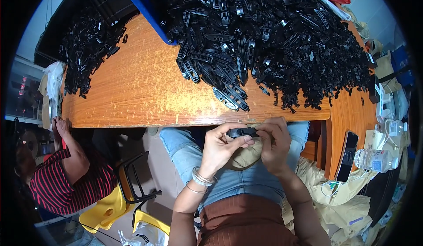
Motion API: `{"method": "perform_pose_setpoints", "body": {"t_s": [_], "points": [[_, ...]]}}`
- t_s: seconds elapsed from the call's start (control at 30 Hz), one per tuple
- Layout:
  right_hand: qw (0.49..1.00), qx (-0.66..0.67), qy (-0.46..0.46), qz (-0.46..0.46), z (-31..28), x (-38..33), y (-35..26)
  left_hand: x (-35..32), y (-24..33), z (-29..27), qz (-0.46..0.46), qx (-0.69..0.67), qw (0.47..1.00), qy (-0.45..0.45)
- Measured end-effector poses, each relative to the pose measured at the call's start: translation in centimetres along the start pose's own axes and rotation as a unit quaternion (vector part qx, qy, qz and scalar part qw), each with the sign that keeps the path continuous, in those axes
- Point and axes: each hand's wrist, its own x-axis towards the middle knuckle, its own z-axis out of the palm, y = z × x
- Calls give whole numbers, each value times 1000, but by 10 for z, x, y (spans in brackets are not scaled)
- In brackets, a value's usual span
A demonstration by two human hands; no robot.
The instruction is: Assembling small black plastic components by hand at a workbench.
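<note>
Black plastic made the small part (242, 133) that I held above the lap (257, 185), just before the table (132, 87), its ends grasped by the fingers of the left hand (219, 144) and the right hand (274, 144). I judged the step to be careful handwork, the next move calling for steady fingertips. Farther, beside a heap of black parts (264, 34), a blue bin (150, 17) hid its contents from me.

We see a phone (347, 156) beside a clear bottle (375, 160). At left, we find a yellow chair (102, 214) near a person (72, 184) in stripes
</note>
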Motion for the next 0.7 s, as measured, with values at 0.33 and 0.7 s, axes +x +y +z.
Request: {"method": "perform_pose_setpoints", "body": {"t_s": [0.33,0.7], "points": [[923,243,-198,225,-7,-3,15,0,0,-7,18,70,997,12],[961,57,-260,75,-24,20,19,31,6,-33,239,456,854,65]]}}
